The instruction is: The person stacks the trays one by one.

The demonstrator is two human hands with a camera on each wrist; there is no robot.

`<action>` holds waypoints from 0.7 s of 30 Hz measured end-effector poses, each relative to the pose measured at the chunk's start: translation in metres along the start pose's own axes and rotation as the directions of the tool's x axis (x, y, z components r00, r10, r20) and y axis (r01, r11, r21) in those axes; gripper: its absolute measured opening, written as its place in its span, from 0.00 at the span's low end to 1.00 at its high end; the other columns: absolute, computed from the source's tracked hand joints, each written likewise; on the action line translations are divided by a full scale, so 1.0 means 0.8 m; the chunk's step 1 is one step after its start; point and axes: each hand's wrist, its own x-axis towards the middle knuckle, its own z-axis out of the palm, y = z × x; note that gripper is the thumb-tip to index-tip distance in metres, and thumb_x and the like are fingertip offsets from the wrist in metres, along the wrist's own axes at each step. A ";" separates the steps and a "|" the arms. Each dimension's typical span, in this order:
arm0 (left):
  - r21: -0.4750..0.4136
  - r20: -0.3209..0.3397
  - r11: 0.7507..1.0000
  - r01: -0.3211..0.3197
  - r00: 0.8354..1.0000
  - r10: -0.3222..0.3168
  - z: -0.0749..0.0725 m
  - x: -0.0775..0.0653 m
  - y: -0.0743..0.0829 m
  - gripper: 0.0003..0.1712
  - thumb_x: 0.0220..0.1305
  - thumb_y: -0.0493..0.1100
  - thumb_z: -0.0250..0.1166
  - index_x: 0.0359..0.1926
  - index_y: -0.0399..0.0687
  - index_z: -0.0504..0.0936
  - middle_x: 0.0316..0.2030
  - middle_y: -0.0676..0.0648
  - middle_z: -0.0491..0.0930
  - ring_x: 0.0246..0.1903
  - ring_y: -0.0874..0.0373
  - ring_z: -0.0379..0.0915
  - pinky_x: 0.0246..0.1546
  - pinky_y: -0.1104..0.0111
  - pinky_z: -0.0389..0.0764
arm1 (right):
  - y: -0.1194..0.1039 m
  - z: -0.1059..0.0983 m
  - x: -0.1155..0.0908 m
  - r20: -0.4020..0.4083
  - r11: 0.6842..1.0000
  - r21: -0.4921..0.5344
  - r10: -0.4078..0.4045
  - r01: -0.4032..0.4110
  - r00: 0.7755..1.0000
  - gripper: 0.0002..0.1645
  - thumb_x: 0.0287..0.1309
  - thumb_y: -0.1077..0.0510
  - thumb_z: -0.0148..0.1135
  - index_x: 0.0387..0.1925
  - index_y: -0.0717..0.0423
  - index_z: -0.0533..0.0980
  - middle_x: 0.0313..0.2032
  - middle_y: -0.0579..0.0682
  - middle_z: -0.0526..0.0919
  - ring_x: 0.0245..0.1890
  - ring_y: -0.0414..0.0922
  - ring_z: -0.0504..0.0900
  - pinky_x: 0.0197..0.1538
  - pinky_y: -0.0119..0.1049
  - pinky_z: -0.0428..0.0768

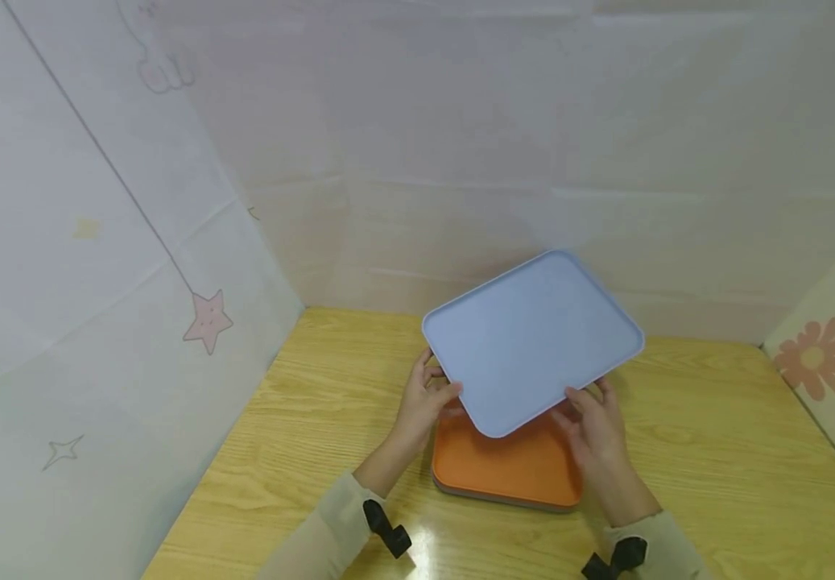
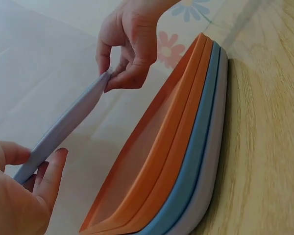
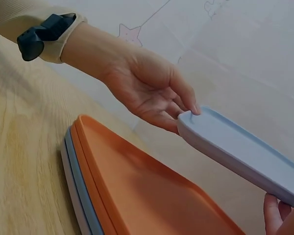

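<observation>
Both hands hold a light blue rectangular tray (image 1: 533,342), tilted and raised above a stack of trays. My left hand (image 1: 419,403) pinches its left side, thumb on the rim and fingers underneath. On the near edge, my right hand (image 1: 598,431) grips it the same way. Below, the top orange tray (image 1: 507,463) of the stack is partly covered by the blue one in the head view. From the left wrist view, the stack shows orange trays over a blue tray (image 2: 198,132) and a pale grey-lilac tray (image 2: 213,142) at the bottom.
The stack stands on a wooden table (image 1: 301,451) with a yellowish grain. Behind it hangs a pale cloth backdrop (image 1: 424,161), and another with printed stars (image 1: 207,321) stands on the left. A printed flower (image 1: 816,358) shows on the right side.
</observation>
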 end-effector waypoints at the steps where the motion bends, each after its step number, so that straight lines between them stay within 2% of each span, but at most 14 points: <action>1: 0.010 0.002 1.000 0.006 1.000 -0.007 -0.001 -0.001 0.001 0.50 0.63 0.34 0.69 0.79 0.49 0.50 0.52 0.41 0.70 0.46 0.55 0.78 0.37 0.55 0.88 | -0.002 -0.002 0.001 -0.002 1.000 -0.010 0.005 -0.005 1.000 0.28 0.69 0.71 0.52 0.60 0.40 0.60 0.37 0.43 0.80 0.34 0.42 0.81 0.39 0.38 0.84; 6: 0.030 0.023 0.998 0.057 0.998 -0.058 -0.012 -0.001 0.011 0.43 0.67 0.42 0.68 0.75 0.48 0.54 0.54 0.41 0.69 0.51 0.47 0.75 0.43 0.48 0.86 | -0.015 -0.014 0.004 0.003 0.996 -0.064 0.060 -0.060 0.998 0.35 0.70 0.70 0.51 0.69 0.40 0.56 0.39 0.42 0.78 0.36 0.41 0.80 0.40 0.35 0.84; 9: 0.032 0.034 0.997 0.066 0.997 -0.067 -0.025 0.004 0.018 0.38 0.70 0.49 0.64 0.74 0.47 0.58 0.53 0.42 0.70 0.52 0.42 0.75 0.47 0.41 0.83 | -0.024 -0.025 0.008 0.055 0.990 -0.119 0.082 -0.075 0.995 0.32 0.70 0.70 0.50 0.68 0.40 0.58 0.40 0.41 0.78 0.36 0.40 0.80 0.41 0.33 0.83; 12: 0.067 0.050 0.996 0.055 0.997 -0.058 -0.039 0.011 0.028 0.35 0.73 0.53 0.60 0.73 0.46 0.61 0.54 0.40 0.71 0.49 0.43 0.75 0.48 0.40 0.82 | -0.033 -0.036 0.012 0.134 0.981 -0.186 0.077 -0.051 0.988 0.28 0.69 0.70 0.48 0.62 0.41 0.63 0.39 0.41 0.79 0.37 0.40 0.81 0.41 0.33 0.83; 15: 0.164 0.073 0.985 0.052 0.995 -0.065 -0.052 0.019 0.036 0.35 0.73 0.58 0.57 0.71 0.44 0.64 0.57 0.39 0.71 0.48 0.48 0.76 0.45 0.46 0.85 | -0.040 -0.046 0.016 0.191 0.966 -0.259 0.073 -0.022 0.979 0.26 0.68 0.71 0.49 0.60 0.43 0.64 0.38 0.40 0.80 0.37 0.40 0.82 0.41 0.34 0.84; 19: 0.283 0.103 0.955 0.084 0.988 -0.117 -0.061 0.028 0.043 0.34 0.72 0.61 0.57 0.69 0.46 0.69 0.60 0.40 0.73 0.51 0.48 0.75 0.42 0.57 0.85 | -0.047 -0.054 0.018 0.250 0.933 -0.358 0.116 -0.019 0.961 0.32 0.68 0.70 0.52 0.69 0.49 0.58 0.40 0.41 0.81 0.40 0.42 0.82 0.44 0.35 0.84; 21: 0.297 0.117 0.949 0.105 0.983 -0.145 -0.062 0.031 0.044 0.32 0.72 0.60 0.57 0.68 0.46 0.71 0.57 0.40 0.74 0.51 0.47 0.74 0.41 0.58 0.83 | -0.049 -0.057 0.018 0.285 0.919 -0.393 0.143 -0.021 0.948 0.37 0.68 0.70 0.52 0.74 0.55 0.53 0.41 0.42 0.81 0.41 0.43 0.82 0.46 0.36 0.85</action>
